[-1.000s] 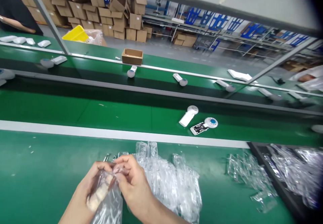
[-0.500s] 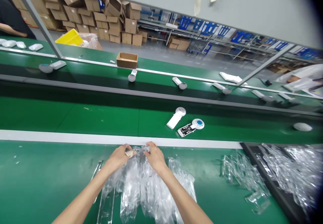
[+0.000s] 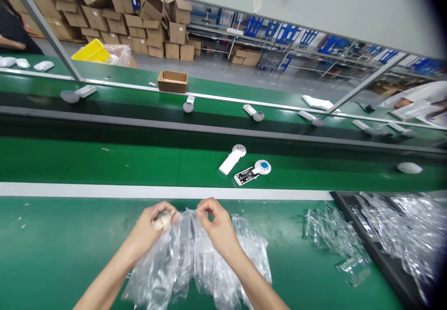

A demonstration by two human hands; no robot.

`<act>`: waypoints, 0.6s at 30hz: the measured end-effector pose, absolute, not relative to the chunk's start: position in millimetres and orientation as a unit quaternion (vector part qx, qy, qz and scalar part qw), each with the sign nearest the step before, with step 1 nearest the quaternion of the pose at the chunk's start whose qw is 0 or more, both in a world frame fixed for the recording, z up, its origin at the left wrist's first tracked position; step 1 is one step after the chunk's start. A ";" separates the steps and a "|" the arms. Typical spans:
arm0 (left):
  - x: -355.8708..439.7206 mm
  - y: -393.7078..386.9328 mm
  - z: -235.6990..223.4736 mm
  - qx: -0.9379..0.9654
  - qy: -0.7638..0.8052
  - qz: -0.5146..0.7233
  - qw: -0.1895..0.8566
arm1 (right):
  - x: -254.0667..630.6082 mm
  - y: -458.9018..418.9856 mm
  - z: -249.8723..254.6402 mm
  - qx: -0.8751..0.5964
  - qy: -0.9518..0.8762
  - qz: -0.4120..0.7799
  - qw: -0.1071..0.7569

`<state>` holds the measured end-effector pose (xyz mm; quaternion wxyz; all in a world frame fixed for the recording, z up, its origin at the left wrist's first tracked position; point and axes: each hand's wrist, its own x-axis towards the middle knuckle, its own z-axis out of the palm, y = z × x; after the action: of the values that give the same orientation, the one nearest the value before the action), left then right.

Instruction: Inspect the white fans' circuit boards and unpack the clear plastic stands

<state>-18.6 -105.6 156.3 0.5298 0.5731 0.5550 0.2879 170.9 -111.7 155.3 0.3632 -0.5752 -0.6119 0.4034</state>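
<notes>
My left hand point(image 3: 157, 221) is closed, with thumb and finger pinching the top edge of a clear plastic bag point(image 3: 153, 268) that hangs down over the table. Small beige pieces point(image 3: 162, 220) show at its fingers; what they are I cannot tell. My right hand point(image 3: 216, 224) forms a pinch at the top of the same bagging, a little to the right. Under and between my forearms lies a pile of clear plastic bags point(image 3: 218, 263), partly hidden by the right arm.
Beyond the white strip point(image 3: 104, 190), a white device point(image 3: 230, 162) and another with a bare circuit board point(image 3: 246, 176) lie on the green belt. Similar devices sit on the farther belt. Clear plastic parts point(image 3: 335, 235) lie right, beside a black tray point(image 3: 380, 259) holding more.
My left hand has moved left and slightly down, drawing the bag's top out with it. My right hand has stayed near its place. Devices on the far belt have shifted right, those on the near belt left.
</notes>
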 end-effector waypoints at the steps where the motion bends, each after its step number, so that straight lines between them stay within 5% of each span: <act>1: -25.8 -112.8 167.6 0.588 0.553 0.290 0.515 | 167.1 -118.8 168.4 -0.555 -0.619 0.407 0.378; 6: -63.2 -141.8 201.7 0.650 0.553 0.303 0.424 | 147.8 -142.7 206.0 -0.514 -0.678 0.388 0.354; 18: -106.0 -172.5 225.0 0.624 0.625 0.359 0.302 | 127.5 -139.6 205.4 -0.447 -0.719 0.411 0.338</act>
<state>-106.0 -172.5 225.0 0.3017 0.6243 0.6247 0.3591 127.5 -139.6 205.4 0.3381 -0.4469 -0.7189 0.4113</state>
